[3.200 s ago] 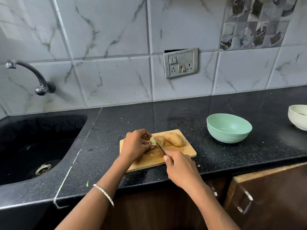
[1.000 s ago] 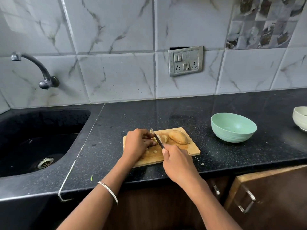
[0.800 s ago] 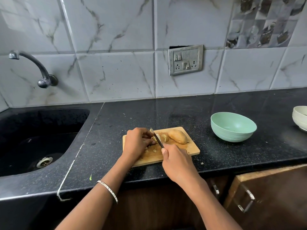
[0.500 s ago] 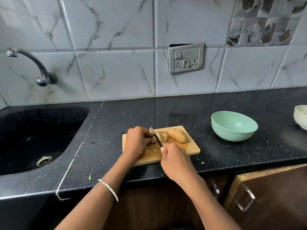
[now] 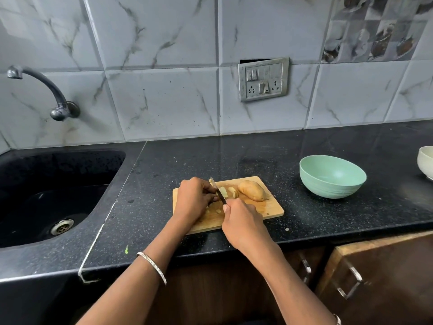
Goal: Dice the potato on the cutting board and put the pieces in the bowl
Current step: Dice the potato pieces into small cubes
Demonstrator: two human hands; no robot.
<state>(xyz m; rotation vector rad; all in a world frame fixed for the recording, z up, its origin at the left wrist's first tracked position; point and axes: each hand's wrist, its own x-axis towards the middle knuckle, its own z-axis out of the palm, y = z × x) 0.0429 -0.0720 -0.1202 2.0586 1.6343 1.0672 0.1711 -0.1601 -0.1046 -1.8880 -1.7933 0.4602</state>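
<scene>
Black counter (image 5: 234, 156) w/ cutting board (image 5: 274, 208), green bowl (image 5: 328, 192), white bowl (image 5: 425, 163).

The light is soft, flat and rather dim, with a cool grey cast on the wall tiles (image 5: 164, 102). A pale glare patch sits on the tiles near the top left corner. The tap (image 5: 46, 90) drops a blurred shadow to its right, so the light seems to come from the left. The black bench (image 5: 234, 160) has a dull sheen near its back edge, and the sink (image 5: 58, 165) is almost featureless dark. My left hand (image 5: 194, 198) and right hand (image 5: 241, 221) cast a faint shadow on the cutting board (image 5: 271, 208). Focus is crisp on the knife (image 5: 220, 194) and potato (image 5: 251, 190). Grout lines and the bench's front edge bow outwards.
</scene>
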